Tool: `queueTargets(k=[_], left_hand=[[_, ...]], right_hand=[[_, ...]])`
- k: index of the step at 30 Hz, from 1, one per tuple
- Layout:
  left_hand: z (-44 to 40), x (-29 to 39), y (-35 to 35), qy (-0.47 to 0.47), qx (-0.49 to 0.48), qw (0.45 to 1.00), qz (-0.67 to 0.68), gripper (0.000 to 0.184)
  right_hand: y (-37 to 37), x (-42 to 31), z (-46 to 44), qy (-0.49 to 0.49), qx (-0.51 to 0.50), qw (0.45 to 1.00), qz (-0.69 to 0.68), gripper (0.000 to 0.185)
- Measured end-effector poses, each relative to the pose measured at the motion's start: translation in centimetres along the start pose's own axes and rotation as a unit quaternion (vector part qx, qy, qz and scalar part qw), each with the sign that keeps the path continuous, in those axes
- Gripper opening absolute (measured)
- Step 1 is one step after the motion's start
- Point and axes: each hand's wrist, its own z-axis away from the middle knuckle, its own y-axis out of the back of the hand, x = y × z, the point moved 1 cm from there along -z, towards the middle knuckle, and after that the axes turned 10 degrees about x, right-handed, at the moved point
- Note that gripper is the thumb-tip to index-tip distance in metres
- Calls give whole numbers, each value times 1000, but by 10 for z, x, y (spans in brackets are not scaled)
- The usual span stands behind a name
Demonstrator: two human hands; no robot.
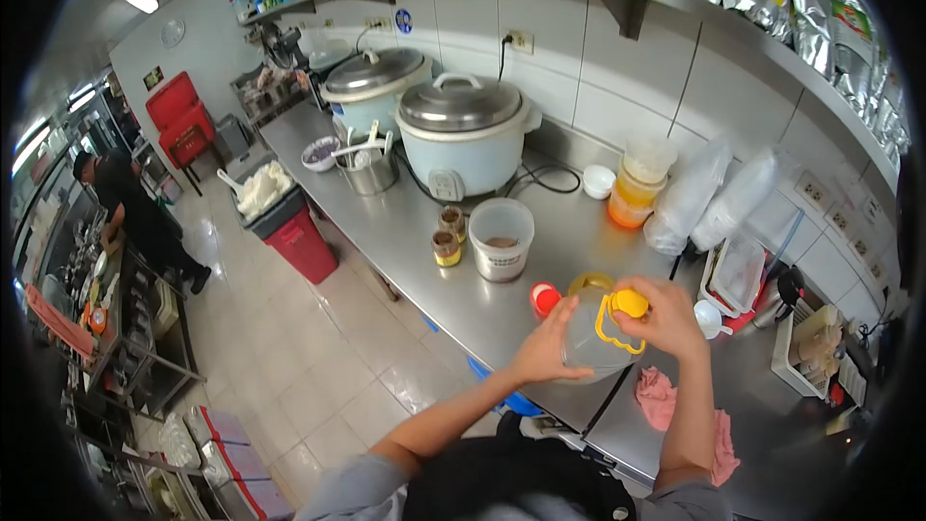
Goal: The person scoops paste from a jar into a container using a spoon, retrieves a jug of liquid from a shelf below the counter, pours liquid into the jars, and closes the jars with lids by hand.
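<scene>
A clear plastic jug (586, 340) with a yellow carry handle (602, 326) is in front of me at the counter's near edge. My left hand (545, 349) grips its side, thumb and fingers spread around the wall. On top, my right hand (672, 318) has its fingers closed around the yellow cap (629, 303). Whether the cap is loose or seated I cannot tell. Just left of the jug is a red-and-white lidded container (545, 300). A yellowish round rim (591, 283) shows behind the jug, partly hidden.
A translucent tub (502, 241) and small brown-filled jars (447, 249) stand farther back, before large rice cookers (461, 135). Pink cloths (658, 397) lie near my right forearm. Stacked orange containers (632, 198) stand by the wall. A person (130, 203) works at the far left.
</scene>
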Motion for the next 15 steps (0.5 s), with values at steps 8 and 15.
queueTargets(k=[8, 15], left_hand=[[0, 1, 7, 29, -17, 998, 51, 130], [2, -17, 12, -36, -12, 996, 82, 136]], right_hand=[[35, -4, -29, 260, -172, 950, -22, 26], [24, -10, -16, 84, -190, 978, -30, 28]])
